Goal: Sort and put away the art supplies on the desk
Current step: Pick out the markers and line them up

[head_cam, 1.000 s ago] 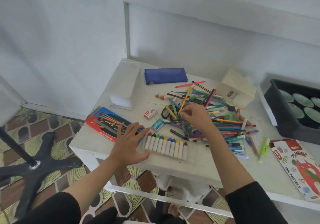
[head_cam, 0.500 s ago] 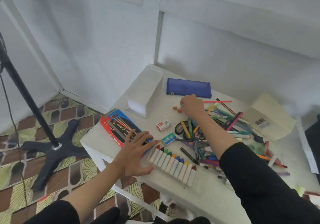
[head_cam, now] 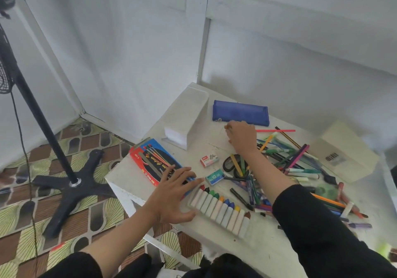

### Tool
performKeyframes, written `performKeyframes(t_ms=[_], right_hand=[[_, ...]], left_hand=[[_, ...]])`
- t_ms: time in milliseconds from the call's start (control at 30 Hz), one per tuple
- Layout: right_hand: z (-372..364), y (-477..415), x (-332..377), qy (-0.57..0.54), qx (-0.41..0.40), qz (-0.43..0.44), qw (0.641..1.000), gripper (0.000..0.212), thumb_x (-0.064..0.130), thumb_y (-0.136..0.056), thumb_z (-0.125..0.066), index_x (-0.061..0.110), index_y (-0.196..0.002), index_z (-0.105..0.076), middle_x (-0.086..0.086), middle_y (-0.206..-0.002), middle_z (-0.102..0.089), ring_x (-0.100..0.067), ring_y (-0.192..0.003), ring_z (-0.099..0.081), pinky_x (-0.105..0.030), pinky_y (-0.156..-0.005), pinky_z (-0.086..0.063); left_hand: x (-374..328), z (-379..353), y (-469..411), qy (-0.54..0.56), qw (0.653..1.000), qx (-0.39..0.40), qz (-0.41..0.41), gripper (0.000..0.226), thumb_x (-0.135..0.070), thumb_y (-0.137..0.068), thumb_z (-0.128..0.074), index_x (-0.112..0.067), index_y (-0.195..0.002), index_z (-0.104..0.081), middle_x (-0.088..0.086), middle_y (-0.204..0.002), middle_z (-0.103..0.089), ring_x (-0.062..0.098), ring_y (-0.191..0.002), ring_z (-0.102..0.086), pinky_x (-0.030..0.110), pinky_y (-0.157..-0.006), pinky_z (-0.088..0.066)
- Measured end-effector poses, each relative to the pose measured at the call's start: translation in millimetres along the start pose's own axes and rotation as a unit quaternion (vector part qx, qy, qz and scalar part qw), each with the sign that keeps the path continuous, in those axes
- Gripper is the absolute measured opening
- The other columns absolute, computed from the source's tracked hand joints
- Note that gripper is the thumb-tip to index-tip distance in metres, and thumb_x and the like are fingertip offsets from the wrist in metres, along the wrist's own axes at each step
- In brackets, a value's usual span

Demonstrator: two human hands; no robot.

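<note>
A: Entry one, the supplies. Position?
B: Oil pastels (head_cam: pixel 221 208): one row in a clear tray at the near edge of the counter (head_cam: pixel 268 237). Grouped, not stored. Pens and pencils (head_cam: pixel 285 159): a loose heap at mid-counter, some lying across the scissors (head_cam: pixel 229 164). Unsorted.
A: Containers?
B: Coloured-pencil box (head_cam: pixel 154 161), left of the tray. Blue pencil case (head_cam: pixel 240 112), far edge. Red staple box (head_cam: pixel 209 159) and green staple box (head_cam: pixel 214 177) between them. White box (head_cam: pixel 187 116) and cream box (head_cam: pixel 343 155) farther out, contents unseen.
A: Hands?
B: Left hand (head_cam: pixel 171 196): flat, fingers spread, resting at the tray's left end and overlapping the coloured-pencil box. Right hand (head_cam: pixel 241 137): down on the counter just before the pencil case, fingers bent. I cannot tell whether they pinch anything.
A: Progress?
B: Early, I judge. One group formed, nothing visibly packed, and the heap is left to do.
</note>
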State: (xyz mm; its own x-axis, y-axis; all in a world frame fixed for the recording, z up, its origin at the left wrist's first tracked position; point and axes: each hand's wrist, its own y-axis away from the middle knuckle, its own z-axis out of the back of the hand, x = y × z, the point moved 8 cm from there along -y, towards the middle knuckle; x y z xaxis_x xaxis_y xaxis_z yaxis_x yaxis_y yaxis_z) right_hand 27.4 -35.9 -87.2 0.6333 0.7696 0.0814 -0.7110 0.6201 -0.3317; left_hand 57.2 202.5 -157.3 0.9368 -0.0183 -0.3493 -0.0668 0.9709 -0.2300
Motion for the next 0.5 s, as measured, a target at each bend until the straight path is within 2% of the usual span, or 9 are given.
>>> performKeyframes(t_ms=[33,100,200,233,300,333,400,500], right_hand=[[8,3,-6,-0.096,-0.022,-0.035,0.995,0.023,0.023,-0.097,-0.049,0.008,-0.101,-0.066,-0.008,-0.092,-0.069,-0.023,-0.083,-0.061,-0.029,-0.068,-0.041],[18,11,-19,-0.279,-0.051,-0.107,0.953,0.017,0.016,-0.093,-0.056,0.005,-0.099,-0.067,-0.008,-0.092,-0.07,-0.016,-0.082,-0.061,-0.021,-0.07,-0.048],[21,24,-38,-0.407,-0.054,-0.224,0.884,0.016,0.013,-0.09,-0.06,0.006,-0.102,-0.068,-0.008,-0.098,-0.069,-0.014,-0.087,-0.062,-0.028,-0.083,-0.052],[18,31,-42,-0.461,-0.04,-0.271,0.844,0.017,0.014,-0.09,-0.061,0.006,-0.104,-0.067,-0.009,-0.1,-0.069,-0.016,-0.089,-0.064,-0.032,-0.084,-0.054],[13,46,-43,-0.577,-0.013,-0.345,0.74,0.02,0.017,-0.091,-0.06,0.004,-0.107,-0.064,-0.011,-0.097,-0.068,-0.022,-0.088,-0.067,-0.039,-0.081,-0.057],[14,54,-42,-0.603,-0.004,-0.368,0.708,0.021,0.018,-0.092,-0.06,0.005,-0.108,-0.062,-0.01,-0.094,-0.068,-0.023,-0.086,-0.068,-0.039,-0.079,-0.058],[22,72,-40,-0.601,0.003,-0.391,0.697,0.021,0.019,-0.093,-0.059,0.007,-0.109,-0.061,-0.006,-0.09,-0.064,-0.019,-0.081,-0.065,-0.031,-0.072,-0.057],[38,103,-38,-0.591,-0.025,-0.389,0.706,0.022,0.017,-0.092,-0.059,0.009,-0.112,-0.063,-0.001,-0.074,-0.055,-0.01,-0.061,-0.049,-0.017,-0.055,-0.045]], left_hand=[[0,0,0,-0.001,1.0,-0.002,-0.002,0.074,-0.069,-0.076,-0.045,-0.035,-0.141,-0.038,-0.006,-0.134,-0.048,0.016,-0.137,-0.026,0.047,-0.115,-0.005],[0,0,0,-0.003,1.0,-0.004,-0.006,0.074,-0.069,-0.076,-0.045,-0.034,-0.14,-0.039,-0.006,-0.133,-0.049,0.016,-0.136,-0.027,0.046,-0.115,-0.006],[1,-1,0,-0.004,1.0,-0.008,-0.01,0.074,-0.068,-0.075,-0.046,-0.035,-0.14,-0.039,-0.006,-0.131,-0.049,0.016,-0.135,-0.029,0.047,-0.115,-0.006],[1,-1,0,-0.004,1.0,-0.011,-0.012,0.074,-0.068,-0.074,-0.047,-0.035,-0.14,-0.039,-0.007,-0.131,-0.049,0.016,-0.135,-0.03,0.047,-0.115,-0.006],[0,0,-1,-0.004,1.0,-0.018,-0.019,0.074,-0.068,-0.073,-0.048,-0.034,-0.139,-0.041,-0.006,-0.129,-0.051,0.017,-0.133,-0.032,0.046,-0.114,-0.007],[0,1,-2,-0.005,0.999,-0.023,-0.022,0.073,-0.068,-0.073,-0.048,-0.034,-0.138,-0.042,-0.006,-0.128,-0.052,0.017,-0.132,-0.032,0.045,-0.114,-0.008],[0,2,-2,-0.006,0.999,-0.031,-0.027,0.073,-0.068,-0.072,-0.048,-0.032,-0.136,-0.046,-0.005,-0.127,-0.052,0.017,-0.131,-0.034,0.045,-0.114,-0.008],[1,1,-2,-0.003,0.999,-0.034,-0.029,0.074,-0.068,-0.071,-0.05,-0.03,-0.134,-0.049,-0.004,-0.125,-0.053,0.018,-0.129,-0.037,0.047,-0.113,-0.012]])
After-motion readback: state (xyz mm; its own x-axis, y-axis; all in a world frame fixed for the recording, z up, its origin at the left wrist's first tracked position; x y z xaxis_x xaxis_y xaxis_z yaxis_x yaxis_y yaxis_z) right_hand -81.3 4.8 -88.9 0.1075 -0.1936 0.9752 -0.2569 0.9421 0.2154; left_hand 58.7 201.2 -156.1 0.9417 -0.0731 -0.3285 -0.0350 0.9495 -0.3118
